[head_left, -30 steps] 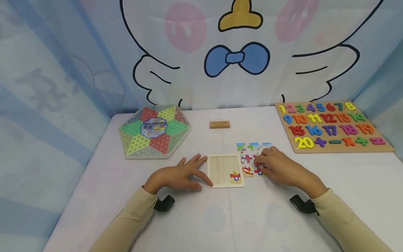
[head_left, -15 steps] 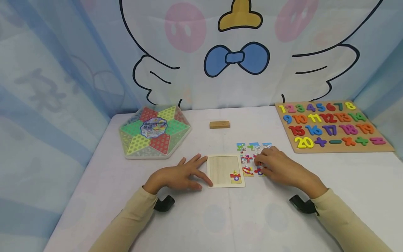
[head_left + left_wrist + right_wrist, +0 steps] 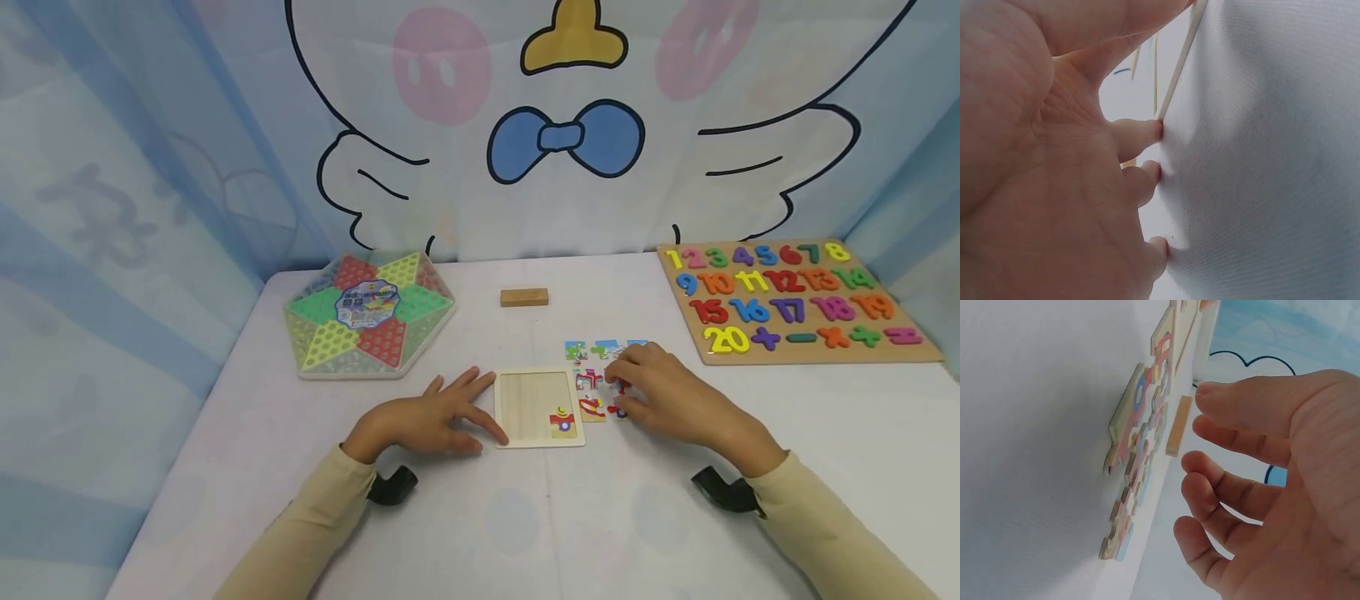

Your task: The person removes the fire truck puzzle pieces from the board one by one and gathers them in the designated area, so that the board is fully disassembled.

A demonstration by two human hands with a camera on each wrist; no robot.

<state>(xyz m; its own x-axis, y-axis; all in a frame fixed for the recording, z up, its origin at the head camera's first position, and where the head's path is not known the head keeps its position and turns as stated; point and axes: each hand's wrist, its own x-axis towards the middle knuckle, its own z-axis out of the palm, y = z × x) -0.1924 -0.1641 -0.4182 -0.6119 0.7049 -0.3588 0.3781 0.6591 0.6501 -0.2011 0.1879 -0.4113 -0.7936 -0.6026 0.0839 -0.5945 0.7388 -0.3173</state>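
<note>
My left hand [image 3: 427, 421] lies with spread fingers at the left side of a shallow wooden puzzle tray [image 3: 536, 444]. In the left wrist view, fingertips [image 3: 1155, 130] touch the tray edge and the table. One red and yellow jigsaw piece [image 3: 562, 423] sits in the tray's lower right corner. Several loose jigsaw pieces [image 3: 589, 379] lie in rows right of the tray. My right hand [image 3: 667, 392] hovers over them and hides some. In the right wrist view, its fingers are loosely bent, thumb apart from the fingers, holding nothing, clear of the pieces [image 3: 1129, 425].
A small wooden block [image 3: 524, 297] lies behind the tray. At the back left is a hexagonal game box [image 3: 369, 317] with coloured triangles. A number board [image 3: 787, 300] stands at the back right. A printed curtain [image 3: 465, 192] hangs behind the table.
My right hand has lifted slightly off the loose pieces, its thumb and fingers parting a little. The left hand and the tray have kept their places.
</note>
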